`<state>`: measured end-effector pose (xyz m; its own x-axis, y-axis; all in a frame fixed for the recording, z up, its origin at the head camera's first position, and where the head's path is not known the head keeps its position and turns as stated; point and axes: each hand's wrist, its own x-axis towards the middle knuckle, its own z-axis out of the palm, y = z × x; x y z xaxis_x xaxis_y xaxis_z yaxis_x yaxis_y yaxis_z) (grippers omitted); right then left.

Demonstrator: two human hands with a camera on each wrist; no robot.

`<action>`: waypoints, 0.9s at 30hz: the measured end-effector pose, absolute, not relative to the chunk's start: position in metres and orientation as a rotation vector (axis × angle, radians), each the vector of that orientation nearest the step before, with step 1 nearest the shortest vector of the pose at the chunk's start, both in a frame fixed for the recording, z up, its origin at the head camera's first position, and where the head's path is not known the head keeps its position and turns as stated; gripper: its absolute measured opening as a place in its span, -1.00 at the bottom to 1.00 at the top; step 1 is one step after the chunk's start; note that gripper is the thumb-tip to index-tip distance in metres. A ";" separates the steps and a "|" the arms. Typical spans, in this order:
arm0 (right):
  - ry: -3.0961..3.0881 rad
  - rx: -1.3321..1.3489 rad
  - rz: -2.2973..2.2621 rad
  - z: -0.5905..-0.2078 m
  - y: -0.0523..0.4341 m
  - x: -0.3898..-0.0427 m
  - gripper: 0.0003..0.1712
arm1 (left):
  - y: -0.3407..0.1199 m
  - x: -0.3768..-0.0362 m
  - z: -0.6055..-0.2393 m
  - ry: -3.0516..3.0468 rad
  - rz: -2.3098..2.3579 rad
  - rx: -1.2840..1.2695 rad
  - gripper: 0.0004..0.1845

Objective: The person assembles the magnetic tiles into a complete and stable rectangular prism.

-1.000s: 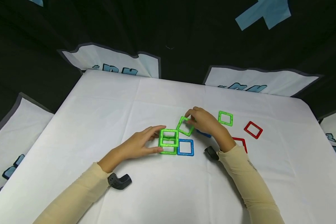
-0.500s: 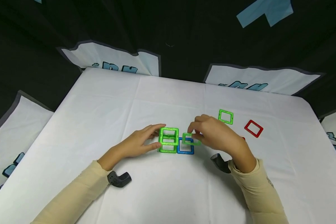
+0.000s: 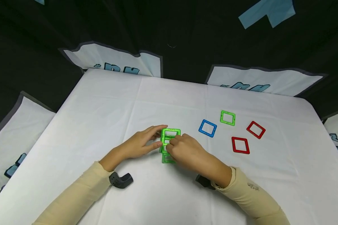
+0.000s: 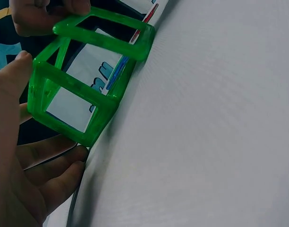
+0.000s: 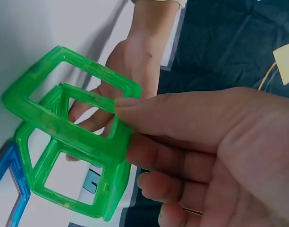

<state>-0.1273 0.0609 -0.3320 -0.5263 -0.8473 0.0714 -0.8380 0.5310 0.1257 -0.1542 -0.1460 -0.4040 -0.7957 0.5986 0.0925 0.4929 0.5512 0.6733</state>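
A small structure of green square frame tiles [image 3: 170, 135] stands mid-table; in the left wrist view the green structure [image 4: 83, 80] is an open box shape. My left hand [image 3: 157, 136] holds its left side between forefinger and thumb, and the thumb [image 4: 12, 80] lies against a face. My right hand [image 3: 173, 147] pinches one green tile [image 5: 69, 109] against the structure's near side, with the thumb [image 5: 135, 106] on its edge. A blue tile [image 5: 5, 189] lies flat beside the base; my right hand hides it in the head view.
Loose tiles lie flat to the right: a blue square [image 3: 207, 128], a green square [image 3: 227, 117] and two red squares [image 3: 255, 129] [image 3: 240, 145]. The white table cloth [image 3: 101, 106] ends in dark surroundings. Black wrist mounts [image 3: 120, 180] [image 3: 204, 181] sit under the sleeves.
My right hand carried a green tile from the back right over to the structure's near side, uncovering the loose blue and red squares. My left hand stayed on the structure.
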 end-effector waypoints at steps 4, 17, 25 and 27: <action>-2.556 1.427 -0.121 -0.334 0.061 -0.127 -0.92 | -0.145 -0.154 -0.403 2.637 1.065 0.927 -0.40; -2.559 1.342 -0.120 -0.334 0.060 -0.128 -0.89 | -0.145 -0.154 -0.404 2.635 1.067 0.917 -0.40; -2.593 1.300 -0.065 -0.334 0.063 -0.130 -0.77 | -0.146 -0.155 -0.405 2.624 1.077 0.929 -0.39; -2.615 1.308 -0.042 -0.333 0.064 -0.132 -0.77 | -0.146 -0.155 -0.405 2.626 1.075 0.932 -0.39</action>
<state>-0.1315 0.0641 -0.3325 -0.5809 -0.7938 0.1803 -0.7876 0.6040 0.1217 -0.1547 -0.1462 -0.4049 -0.7945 0.6010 0.0876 0.4899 0.5490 0.6772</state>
